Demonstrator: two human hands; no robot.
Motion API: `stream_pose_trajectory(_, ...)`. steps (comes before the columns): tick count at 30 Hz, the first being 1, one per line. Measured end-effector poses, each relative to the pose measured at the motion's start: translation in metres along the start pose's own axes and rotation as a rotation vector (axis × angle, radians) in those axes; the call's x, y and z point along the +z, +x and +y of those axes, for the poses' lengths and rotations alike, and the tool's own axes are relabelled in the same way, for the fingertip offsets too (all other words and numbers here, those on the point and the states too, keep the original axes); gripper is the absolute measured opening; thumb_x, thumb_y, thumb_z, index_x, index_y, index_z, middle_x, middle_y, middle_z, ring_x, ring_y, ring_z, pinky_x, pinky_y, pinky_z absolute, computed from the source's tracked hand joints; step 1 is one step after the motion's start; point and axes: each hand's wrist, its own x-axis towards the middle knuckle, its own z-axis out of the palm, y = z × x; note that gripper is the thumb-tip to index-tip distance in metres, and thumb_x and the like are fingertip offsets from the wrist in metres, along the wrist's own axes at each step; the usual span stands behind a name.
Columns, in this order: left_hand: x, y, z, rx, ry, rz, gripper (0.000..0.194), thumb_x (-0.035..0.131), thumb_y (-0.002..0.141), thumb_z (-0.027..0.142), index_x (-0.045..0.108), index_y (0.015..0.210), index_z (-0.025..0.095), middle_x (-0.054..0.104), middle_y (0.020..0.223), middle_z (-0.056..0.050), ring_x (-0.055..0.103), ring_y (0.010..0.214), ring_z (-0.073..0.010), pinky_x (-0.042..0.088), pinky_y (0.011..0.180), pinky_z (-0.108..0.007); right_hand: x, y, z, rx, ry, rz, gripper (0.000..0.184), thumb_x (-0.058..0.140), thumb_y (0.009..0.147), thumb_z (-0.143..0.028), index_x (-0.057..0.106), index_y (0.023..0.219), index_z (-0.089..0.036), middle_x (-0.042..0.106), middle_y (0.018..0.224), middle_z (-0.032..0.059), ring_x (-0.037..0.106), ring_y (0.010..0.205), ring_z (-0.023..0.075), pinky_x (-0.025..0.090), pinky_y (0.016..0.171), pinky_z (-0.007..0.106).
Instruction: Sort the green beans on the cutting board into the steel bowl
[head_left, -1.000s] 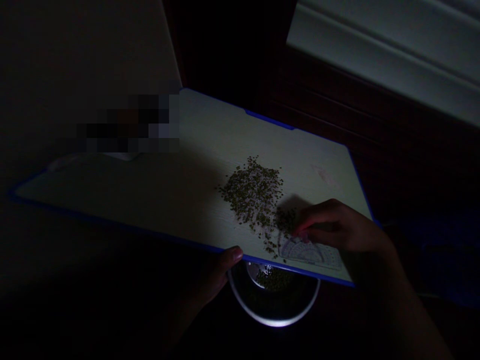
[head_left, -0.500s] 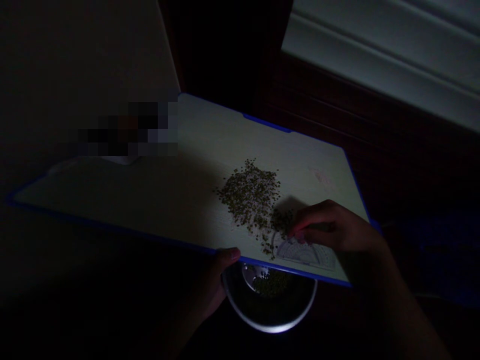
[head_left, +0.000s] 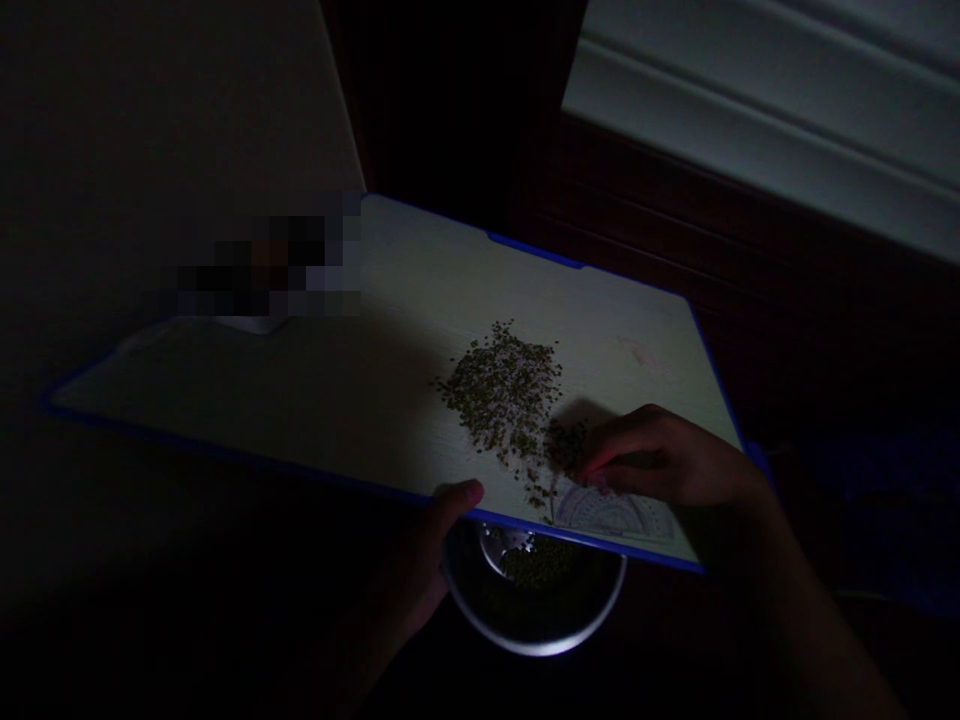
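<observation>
Shifted slightly left, right hand (head_left: 667,460) presses protractor (head_left: 611,512) beside beans (head_left: 506,395).

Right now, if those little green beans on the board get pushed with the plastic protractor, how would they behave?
The beans are small, loose and roundish, so they would probably roll and scatter rather than move as one clump. The board looks smooth, so they likely slide easily toward the bowl below its edge. The protractor under the right hand seems thin; a few may slip past it.

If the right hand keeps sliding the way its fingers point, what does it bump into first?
Probably the pile of small green beans: the right hand points left across the board, its fingertips already at the pile's edge.
</observation>
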Motion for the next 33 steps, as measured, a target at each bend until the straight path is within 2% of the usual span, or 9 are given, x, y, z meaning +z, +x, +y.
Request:
stream_pose_trajectory(4, 0.002, 0.0, 0.0, 0.031, 0.018, 0.01, 0.023, 0.086, 0.068, 0.037, 0.074, 0.075, 0.018, 0.075, 0.069, -0.001, 0.07, 0.075, -0.0234, 0.053, 0.076, -0.036, 0.0, 0.0, 0.0, -0.007, -0.019, 0.035, 0.017, 0.067, 0.098, -0.026, 0.078, 0.105, -0.015, 0.08, 0.089, 0.006, 0.074, 0.079, 0.0127, 0.055, 0.072, 0.022)
stream_pose_trajectory(8, 0.003, 0.0, 0.003, 0.003, 0.038, 0.022, 0.029, 0.09, 0.06, 0.041, 0.073, 0.07, 0.02, 0.072, 0.065, 0.0, 0.066, 0.069, -0.0207, 0.053, 0.071, -0.033, 0.002, 0.001, 0.001, -0.022, -0.008, 0.016, 0.016, 0.067, 0.098, -0.025, 0.078, 0.105, -0.015, 0.08, 0.091, 0.0069, 0.074, 0.081, 0.0132, 0.056, 0.074, 0.023)
stream_pose_trajectory(11, 0.003, 0.001, 0.005, -0.011, 0.028, -0.041, 0.032, 0.092, 0.057, 0.042, 0.077, 0.072, 0.019, 0.075, 0.066, -0.001, 0.068, 0.069, -0.0213, 0.054, 0.07, -0.033, 0.002, 0.001, 0.002, -0.02, 0.005, -0.004, 0.016, 0.068, 0.098, -0.026, 0.079, 0.104, -0.016, 0.08, 0.09, 0.0067, 0.074, 0.079, 0.0133, 0.056, 0.072, 0.023)
stream_pose_trajectory(16, 0.0, 0.006, 0.005, 0.02, 0.031, -0.194, 0.025, 0.089, 0.063, 0.039, 0.082, 0.074, 0.018, 0.081, 0.069, -0.005, 0.075, 0.073, -0.0267, 0.058, 0.075, -0.035, 0.001, 0.001, 0.001, 0.007, -0.015, 0.01, 0.019, 0.066, 0.099, -0.027, 0.079, 0.105, -0.015, 0.079, 0.087, 0.0067, 0.073, 0.076, 0.0132, 0.055, 0.07, 0.023)
stream_pose_trajectory(20, -0.006, 0.011, 0.002, 0.042, 0.059, -0.228, 0.025, 0.089, 0.063, 0.042, 0.083, 0.07, 0.019, 0.081, 0.067, -0.005, 0.075, 0.069, -0.0263, 0.059, 0.075, -0.036, 0.001, 0.001, 0.001, 0.016, -0.029, 0.013, 0.02, 0.064, 0.1, -0.028, 0.079, 0.108, -0.016, 0.08, 0.092, 0.0076, 0.074, 0.081, 0.0142, 0.055, 0.074, 0.024)
stream_pose_trajectory(23, -0.012, 0.015, 0.001, 0.03, 0.087, -0.243, 0.029, 0.088, 0.064, 0.046, 0.083, 0.072, 0.019, 0.081, 0.068, -0.004, 0.075, 0.069, -0.0259, 0.059, 0.073, -0.035, 0.002, 0.002, 0.002, 0.018, -0.004, -0.015, 0.02, 0.065, 0.1, -0.028, 0.079, 0.107, -0.016, 0.079, 0.091, 0.0072, 0.073, 0.077, 0.0133, 0.055, 0.071, 0.023)
stream_pose_trajectory(27, -0.016, 0.017, 0.002, 0.029, 0.154, -0.228, 0.032, 0.088, 0.063, 0.049, 0.082, 0.07, 0.018, 0.081, 0.069, -0.005, 0.075, 0.069, -0.0269, 0.058, 0.072, -0.035, 0.002, 0.002, 0.002, 0.023, 0.028, -0.04, 0.02, 0.064, 0.1, -0.027, 0.078, 0.106, -0.015, 0.078, 0.087, 0.0071, 0.072, 0.074, 0.0129, 0.054, 0.067, 0.022)
stream_pose_trajectory(30, -0.017, 0.018, 0.002, 0.036, 0.18, -0.167, 0.032, 0.088, 0.059, 0.05, 0.079, 0.066, 0.019, 0.08, 0.068, -0.006, 0.074, 0.07, -0.0296, 0.059, 0.074, -0.039, 0.002, 0.002, 0.002, 0.024, 0.017, -0.032, 0.02, 0.064, 0.1, -0.027, 0.078, 0.106, -0.014, 0.078, 0.088, 0.0071, 0.071, 0.075, 0.0126, 0.055, 0.068, 0.022)
stream_pose_trajectory(33, -0.019, 0.02, 0.0, 0.077, 0.199, -0.128, 0.031, 0.086, 0.06, 0.048, 0.08, 0.069, 0.019, 0.081, 0.072, -0.006, 0.075, 0.075, -0.0318, 0.059, 0.079, -0.043, 0.003, 0.003, 0.003, 0.018, 0.026, -0.026, 0.02, 0.063, 0.101, -0.028, 0.078, 0.107, -0.014, 0.077, 0.084, 0.0057, 0.07, 0.07, 0.0113, 0.054, 0.066, 0.021)
